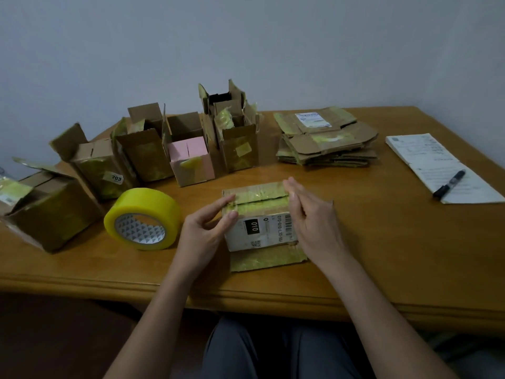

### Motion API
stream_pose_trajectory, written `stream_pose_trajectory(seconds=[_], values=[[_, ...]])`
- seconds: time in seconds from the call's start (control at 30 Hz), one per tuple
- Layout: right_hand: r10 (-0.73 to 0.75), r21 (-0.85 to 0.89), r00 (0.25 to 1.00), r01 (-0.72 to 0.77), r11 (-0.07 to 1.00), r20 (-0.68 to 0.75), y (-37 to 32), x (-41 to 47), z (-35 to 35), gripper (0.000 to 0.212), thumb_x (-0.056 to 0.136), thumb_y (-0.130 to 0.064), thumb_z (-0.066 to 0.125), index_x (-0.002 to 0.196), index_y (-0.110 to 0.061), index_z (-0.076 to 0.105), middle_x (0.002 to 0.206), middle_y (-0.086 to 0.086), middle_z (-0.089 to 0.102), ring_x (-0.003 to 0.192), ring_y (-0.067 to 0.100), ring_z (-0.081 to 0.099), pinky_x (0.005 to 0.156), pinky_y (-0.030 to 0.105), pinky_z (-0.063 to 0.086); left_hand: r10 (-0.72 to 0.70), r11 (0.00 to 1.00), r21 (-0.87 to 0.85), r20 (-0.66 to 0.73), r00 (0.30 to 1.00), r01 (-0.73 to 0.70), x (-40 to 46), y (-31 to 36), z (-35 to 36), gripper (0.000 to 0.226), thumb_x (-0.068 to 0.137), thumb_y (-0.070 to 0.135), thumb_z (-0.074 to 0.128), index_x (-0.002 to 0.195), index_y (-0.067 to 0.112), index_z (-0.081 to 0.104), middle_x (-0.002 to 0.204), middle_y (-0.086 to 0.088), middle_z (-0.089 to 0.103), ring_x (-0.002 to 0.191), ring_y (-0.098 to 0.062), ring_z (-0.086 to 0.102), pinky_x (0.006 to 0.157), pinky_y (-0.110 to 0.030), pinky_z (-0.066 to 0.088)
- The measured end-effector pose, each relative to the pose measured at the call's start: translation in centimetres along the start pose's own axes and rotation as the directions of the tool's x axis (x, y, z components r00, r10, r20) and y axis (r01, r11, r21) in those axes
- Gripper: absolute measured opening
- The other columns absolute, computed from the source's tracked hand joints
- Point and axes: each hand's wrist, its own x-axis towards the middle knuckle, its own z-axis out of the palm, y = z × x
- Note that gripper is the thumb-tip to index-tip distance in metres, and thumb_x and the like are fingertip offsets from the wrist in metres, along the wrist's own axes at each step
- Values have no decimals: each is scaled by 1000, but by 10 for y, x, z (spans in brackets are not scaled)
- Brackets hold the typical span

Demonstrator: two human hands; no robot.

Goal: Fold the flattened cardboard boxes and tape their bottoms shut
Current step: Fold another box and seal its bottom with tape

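A person seated at the near edge of a wooden desk (382,242) works on a flattened cardboard box (262,225), one hand at each end of it. The box lies near the middle of the near edge, label up, its long axis running from near edge to far edge, with one flap pointing at the far edge and another at the person.

The left hand (207,231) touches the box's left side, thumb and forefinger closing on the corner where the far flap begins; the grip looks light, fingers otherwise loose and apart. The right hand (308,217) stands edge-on against the right side, fingers straight and together, pressing rather than clamped on anything.

With the box squarely between the two hands, the next move likely turns on squeezing its sides inward so the flat sleeve opens into a tube.

A roll of yellow tape (142,220) rests on its side just left of the left hand, the nearer hand to reach it. Folded boxes (188,149) stand in a row toward the far left corner. A stack of flat boxes (325,138) waits near the far edge to the right, closer to the right hand. A sheet of paper (437,165) and pen (449,184) lie at the right edge.
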Motion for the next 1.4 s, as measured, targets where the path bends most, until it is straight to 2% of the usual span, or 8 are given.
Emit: stream_pose_trajectory(seconds=[0.27,0.37,0.7,0.8,0.97,1.07,1.17,1.4], values=[[59,197,998,-65,978,35,5,-4,2,44,103,-35,36,139,-15,50,147,-5,42,107,-22,47,87,-3,36,9,1000,-15,-55,998,-10,4,-10,-1,41,73,49,72,113,42,72,124,14,67,122,-9,59,93,-40,57],[97,265,994,-105,958,43,4,-4,2,47,100,-41,36,139,-17,51,146,-8,42,122,-17,34,90,-9,25,-23,999,-25,-58,998,22,4,-9,-1,44,72,48,73,115,40,72,131,4,64,127,-19,56,97,-48,53],[62,-125,983,-40,991,175,-15,8,-25,41,105,-25,39,144,-13,44,153,3,37,141,14,34,114,26,25,3,979,203,37,999,-11,-9,15,-4,68,77,48,60,143,35,47,147,9,47,124,-11,53,88,-28,57],[75,-190,987,-47,981,143,-26,14,-30,43,102,-20,45,144,-15,43,154,0,36,142,14,33,117,34,27,86,970,232,-43,995,-74,-18,26,-17,63,77,46,61,138,32,52,123,23,59,116,-6,61,81,-21,57],[-35,-162,998,42,986,43,-64,17,-27,38,99,-13,51,136,-12,54,147,5,46,137,15,40,109,19,24,386,889,384,-339,858,-248,-34,35,-55,15,91,23,68,105,19,71,88,4,72,79,-8,72,68,-29,61],[-127,-33,992,127,991,-11,-100,6,-10,32,97,-8,53,128,-11,61,134,5,59,124,14,53,105,19,36,484,839,494,-488,727,-227,-43,26,-80,14,91,19,69,104,16,66,90,0,63,76,-5,62,66,-12,50],[-187,96,979,180,979,78,-126,-13,22,30,96,-5,52,123,-11,64,118,4,67,105,10,61,91,24,53,392,851,525,-610,689,-20,-47,9,-98,33,86,24,75,111,14,55,106,-3,49,84,-5,51,67,-6,43],[-4,-15,908,11,1000,419,-117,-32,98,37,97,-2,45,131,-9,57,130,8,58,119,21,53,101,26,39,-79,914,290,-560,825,284,-43,-28,-123,58,87,32,73,135,9,50,119,-1,59,101,-15,57,76,-26,48]])
